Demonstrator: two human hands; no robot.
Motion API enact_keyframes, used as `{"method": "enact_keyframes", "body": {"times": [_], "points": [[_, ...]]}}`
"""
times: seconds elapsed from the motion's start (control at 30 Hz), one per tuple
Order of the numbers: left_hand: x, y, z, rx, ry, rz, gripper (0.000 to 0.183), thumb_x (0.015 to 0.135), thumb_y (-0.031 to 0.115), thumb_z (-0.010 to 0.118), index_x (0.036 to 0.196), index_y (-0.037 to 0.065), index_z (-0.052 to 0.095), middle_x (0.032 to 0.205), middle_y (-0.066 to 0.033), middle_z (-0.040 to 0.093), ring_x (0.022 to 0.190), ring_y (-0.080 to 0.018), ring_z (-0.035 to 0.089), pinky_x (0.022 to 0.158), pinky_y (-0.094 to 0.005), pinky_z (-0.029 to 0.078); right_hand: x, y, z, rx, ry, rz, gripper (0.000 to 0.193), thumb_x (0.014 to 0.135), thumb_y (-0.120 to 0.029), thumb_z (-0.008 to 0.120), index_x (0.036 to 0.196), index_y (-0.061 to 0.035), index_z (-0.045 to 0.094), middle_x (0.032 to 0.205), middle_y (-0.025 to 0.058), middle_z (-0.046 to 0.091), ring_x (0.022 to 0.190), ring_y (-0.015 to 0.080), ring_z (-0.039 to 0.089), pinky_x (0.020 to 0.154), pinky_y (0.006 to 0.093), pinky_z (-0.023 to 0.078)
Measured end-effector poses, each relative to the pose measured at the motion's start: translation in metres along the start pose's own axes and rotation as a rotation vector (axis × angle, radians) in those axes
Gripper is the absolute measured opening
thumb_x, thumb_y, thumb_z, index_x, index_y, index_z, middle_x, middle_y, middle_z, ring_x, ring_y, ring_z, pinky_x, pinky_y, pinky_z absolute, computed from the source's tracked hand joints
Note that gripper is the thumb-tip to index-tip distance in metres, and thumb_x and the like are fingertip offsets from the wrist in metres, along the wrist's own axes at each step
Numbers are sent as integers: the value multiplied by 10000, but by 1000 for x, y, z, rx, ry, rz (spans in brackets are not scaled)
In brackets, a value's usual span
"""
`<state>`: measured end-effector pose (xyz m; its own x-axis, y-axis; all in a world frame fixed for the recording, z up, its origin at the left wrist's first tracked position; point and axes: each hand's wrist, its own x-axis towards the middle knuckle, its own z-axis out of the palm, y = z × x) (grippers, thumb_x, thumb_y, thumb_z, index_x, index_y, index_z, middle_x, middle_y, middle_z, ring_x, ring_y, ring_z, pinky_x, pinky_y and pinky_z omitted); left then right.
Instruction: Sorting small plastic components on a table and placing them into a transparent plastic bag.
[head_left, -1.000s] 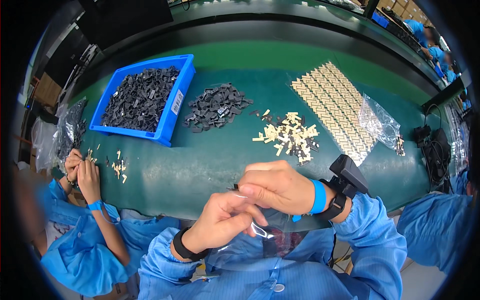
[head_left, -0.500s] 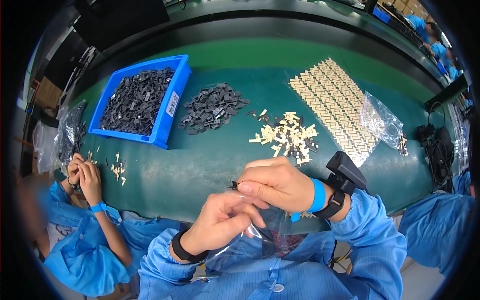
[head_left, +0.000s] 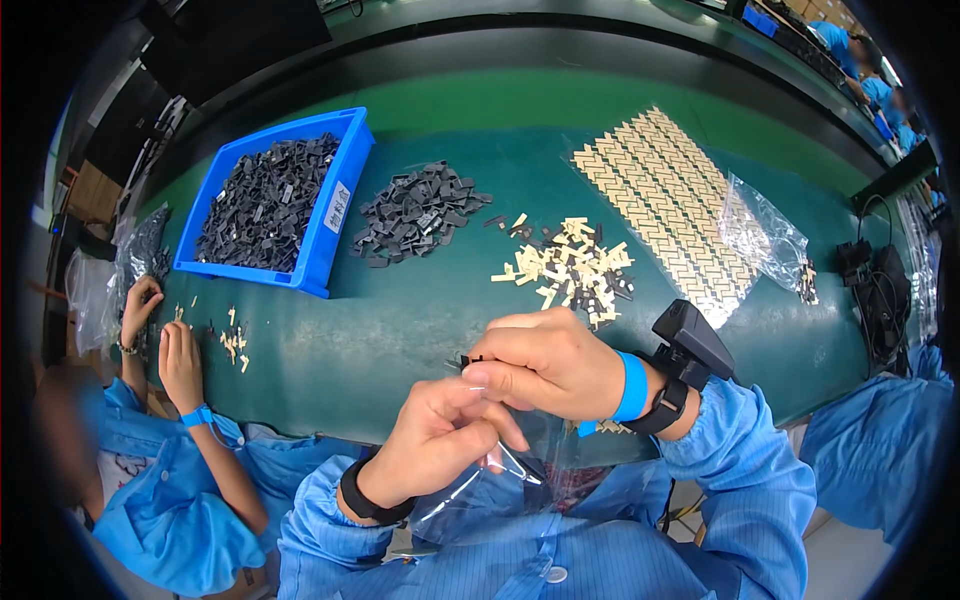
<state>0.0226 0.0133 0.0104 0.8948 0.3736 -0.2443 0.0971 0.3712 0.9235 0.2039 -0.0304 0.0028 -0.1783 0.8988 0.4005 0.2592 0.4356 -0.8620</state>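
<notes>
My left hand (head_left: pixel 435 440) is closed on a clear plastic bag (head_left: pixel 465 512) that hangs below it, over my lap. Just above, my right hand (head_left: pixel 555 362) pinches a small black piece (head_left: pixel 467 362) at its thumb and fingertips; the fingers cover most of it. The two hands meet in front of me, near the table's front edge. Past my right hand lies a mixed pile of cream and black small parts (head_left: pixel 572 268). Farther left sits a heap of dark grey plastic pieces (head_left: pixel 420 212).
A blue bin (head_left: pixel 318 245) full of dark grey pieces stands at the left. At the right lie a sheet with rows of cream strips (head_left: pixel 665 190) and a crumpled clear bag (head_left: pixel 762 235). A co-worker's hands (head_left: pixel 180 370) are at far left, beside scattered parts (head_left: pixel 235 342).
My hands stay together, with only slight shifts of the fingers at the black piece. The co-worker's two hands, together before, have moved apart.
</notes>
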Motion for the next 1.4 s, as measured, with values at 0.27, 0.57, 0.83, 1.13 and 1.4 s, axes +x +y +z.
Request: {"method": "enact_keyframes", "body": {"times": [0.27,0.57,0.83,1.13,1.4], "points": [[1,3,4,8,-11,-23,294,795,-25,459,1078,-60,528,829,-154,639,627,-126,606,576,-234,510,0,8,0,-10,28,-4,124,834,-115,585,824,8,600,694,124,582,578,260,578,507,319,444],[1,4,5,-5,43,-54,331,762,-65,430,1079,-51,524,805,-189,648,596,-158,618,537,-228,483,2,13,1,-202,69,-172,96,781,-56,618,856,-7,582,708,119,571,595,277,576,500,333,453],[-3,4,1,-47,19,-72,346,778,-68,449,1119,-42,499,805,-143,649,602,-126,613,547,-216,491,2,11,1,-356,147,-129,87,781,-61,618,835,-10,572,718,122,566,618,286,570,517,339,455],[-17,8,-4,-43,200,-133,357,699,-100,442,1047,-62,514,757,-213,646,541,-192,631,473,-225,479,10,23,-48,-606,280,-87,147,842,-111,548,748,-8,501,676,143,529,632,327,541,554,398,431],[-23,1,-19,-146,189,-176,354,715,-24,431,1055,-75,518,770,-253,635,570,-253,646,516,-270,502,5,24,-56,-833,184,68,130,831,-154,572,791,-32,556,694,117,530,632,295,553,552,371,449]]}}
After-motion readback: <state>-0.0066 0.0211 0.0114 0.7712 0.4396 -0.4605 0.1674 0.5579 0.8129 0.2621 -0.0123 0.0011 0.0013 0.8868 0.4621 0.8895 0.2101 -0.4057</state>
